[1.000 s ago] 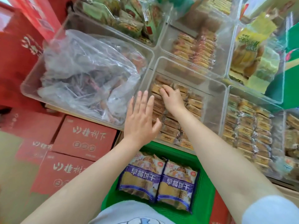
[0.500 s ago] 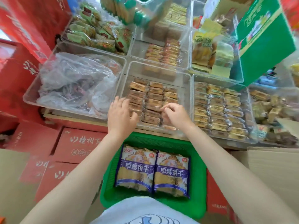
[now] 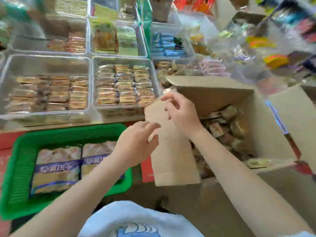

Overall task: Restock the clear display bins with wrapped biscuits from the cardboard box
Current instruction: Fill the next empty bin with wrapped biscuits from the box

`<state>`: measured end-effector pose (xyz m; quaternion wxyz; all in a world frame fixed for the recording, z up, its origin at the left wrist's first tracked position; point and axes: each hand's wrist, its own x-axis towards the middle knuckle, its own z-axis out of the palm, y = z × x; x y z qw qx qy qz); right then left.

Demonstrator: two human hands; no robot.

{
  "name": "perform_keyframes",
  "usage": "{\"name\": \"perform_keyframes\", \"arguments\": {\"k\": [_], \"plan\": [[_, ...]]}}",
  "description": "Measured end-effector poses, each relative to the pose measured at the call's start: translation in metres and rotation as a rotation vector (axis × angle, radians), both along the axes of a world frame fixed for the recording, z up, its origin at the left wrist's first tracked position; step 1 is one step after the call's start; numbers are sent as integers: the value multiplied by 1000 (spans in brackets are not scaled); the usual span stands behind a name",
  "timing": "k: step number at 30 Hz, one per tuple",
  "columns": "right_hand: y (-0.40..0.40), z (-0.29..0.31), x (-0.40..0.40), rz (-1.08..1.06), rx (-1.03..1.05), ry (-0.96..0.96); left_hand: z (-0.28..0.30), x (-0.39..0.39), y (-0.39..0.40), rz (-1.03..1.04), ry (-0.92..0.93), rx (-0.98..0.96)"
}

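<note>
- Hands hover over the near-left flap of the box, centre of the frame; neither carries a biscuit.
- Left hand: fingers loosely curled, tips close to the flap's left edge. Blur makes it impossible to tell whether they touch it.
- Right hand: fingers bent and slightly apart over the flap's top, with nothing pinched that I can make out.
- Biscuits lie in a loose heap inside the box, right of centre, below the right wrist.
- Bins: the middle bin holds three tidy rows and looks nearly full. The left bin has bare room along its far side.
- Risk: the flap stands up between the hands and the heap. If it springs inward during a reach, it could catch the wrist or knock wrappers out.
- Risk: a big handful of slippery wrappers may shed pieces on the way from box to bins. They would fall into the gap by the basket at lower left.
- Risk: dropping biscuits onto the full middle bin would upset its rows or spill them over the near rim.
- Room: the box mouth is wide open to the right of the flap, so access from above looks easy.
- Edges: the upper flap leans toward the middle bin's right wall, which narrows the path there. The way to the left bin passes over the middle bin's rim.
</note>
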<state>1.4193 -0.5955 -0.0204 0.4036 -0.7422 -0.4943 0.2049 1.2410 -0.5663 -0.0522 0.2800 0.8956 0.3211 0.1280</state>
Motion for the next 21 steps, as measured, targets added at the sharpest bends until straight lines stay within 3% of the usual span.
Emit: {"name": "perform_keyframes", "arguments": {"k": [3,6,11,16,21], "plan": [[-61,-9,77,-116,56,-99,0,56,-53,-39,-106,69],[-96,-21,141,-142,-78,-194,-6,106,-91,-26,-64,127],[-105,-55,194,275,-736,-329,-13,142,-114,151,165,77],[-87,-91,206,530,-1026,-562,-13,150,-119,243,185,131],[-78,-139,165,806,-1057,-357,-12,153,-117,249,113,104]]}}
